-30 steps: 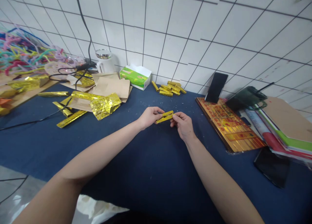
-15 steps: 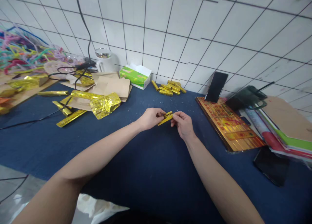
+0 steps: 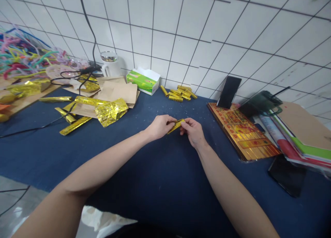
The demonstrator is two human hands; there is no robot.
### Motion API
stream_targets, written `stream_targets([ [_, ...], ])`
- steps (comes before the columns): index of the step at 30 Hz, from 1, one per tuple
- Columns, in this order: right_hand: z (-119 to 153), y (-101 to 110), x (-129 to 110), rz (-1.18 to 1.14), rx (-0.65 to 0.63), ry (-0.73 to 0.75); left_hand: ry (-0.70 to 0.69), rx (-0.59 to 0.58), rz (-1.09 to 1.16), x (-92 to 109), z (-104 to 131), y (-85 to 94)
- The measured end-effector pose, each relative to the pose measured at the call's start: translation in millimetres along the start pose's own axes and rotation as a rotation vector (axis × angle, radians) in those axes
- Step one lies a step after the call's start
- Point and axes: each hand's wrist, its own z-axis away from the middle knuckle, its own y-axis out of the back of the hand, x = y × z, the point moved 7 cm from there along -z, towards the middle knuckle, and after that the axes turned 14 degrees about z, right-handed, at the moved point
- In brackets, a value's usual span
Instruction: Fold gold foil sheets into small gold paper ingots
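Note:
A short piece of gold foil paper [image 3: 176, 126], folded into a narrow strip, is held between my two hands just above the blue cloth. My left hand [image 3: 160, 126] pinches its left end between thumb and fingers. At the right end, the thumb and fingertips of my right hand [image 3: 193, 130] close on the foil. Beyond my hands, near the wall, lies a small pile of gold foil rolls [image 3: 181, 93]. Crumpled gold foil [image 3: 111, 112] and longer folded gold strips [image 3: 75, 125] lie to the left.
Brown paper [image 3: 117, 93], a green tissue pack [image 3: 143, 80] and a white mug [image 3: 111, 67] stand or lie at back left, with a black cable [image 3: 33, 128]. To the right are a leaning phone [image 3: 229, 92], a gold-and-red box [image 3: 245, 134] and a dark phone-like object [image 3: 287, 176].
My fingers have shifted slightly on the gold foil, and its open slit looks narrower. Both arms stay almost where they were.

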Motion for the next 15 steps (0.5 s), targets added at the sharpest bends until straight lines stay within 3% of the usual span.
stream_targets([
  [15,0.9,-5.9,-1.7,0.084,-0.109,-0.029,-0.096,0.138,-0.008,8.0,6.0,-0.1],
])
